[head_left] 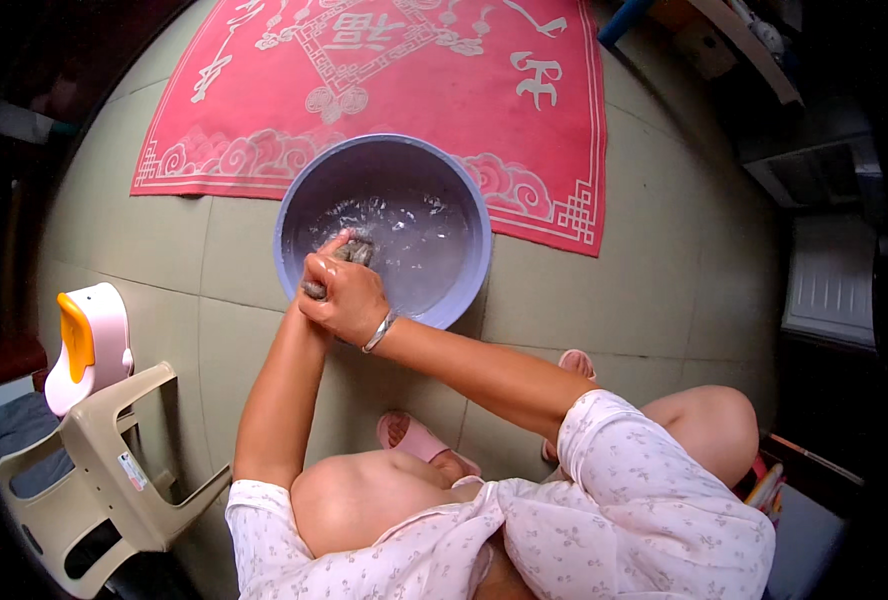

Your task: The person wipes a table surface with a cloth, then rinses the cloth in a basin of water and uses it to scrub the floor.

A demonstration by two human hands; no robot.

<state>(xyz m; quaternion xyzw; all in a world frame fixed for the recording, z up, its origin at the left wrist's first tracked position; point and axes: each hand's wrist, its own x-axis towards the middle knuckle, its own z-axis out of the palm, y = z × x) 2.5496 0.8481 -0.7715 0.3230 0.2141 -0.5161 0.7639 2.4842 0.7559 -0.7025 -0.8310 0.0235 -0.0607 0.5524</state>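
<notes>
Over the near-left rim of a purple basin (286, 225), both my hands are closed together on a wet, bunched grey cloth (357, 252). My right hand (349, 300) lies on top, its fingers wrapped round the cloth, with a silvery bracelet at the wrist. Mostly hidden beneath it, my left hand (336, 243) grips the same bundle; a wet finger shows at the far side. Folds of the cloth bulge out at two places between the hands. Cloudy water (419, 250) with foam and bright glints fills the lower part of the basin.
A red mat (554, 150) with pale patterns lies beyond the basin on the tiled floor (604, 300). At left stand a beige plastic stool (89, 470) and a pink-and-orange plastic item (89, 340). My feet in pink slippers (419, 437) are close to the basin.
</notes>
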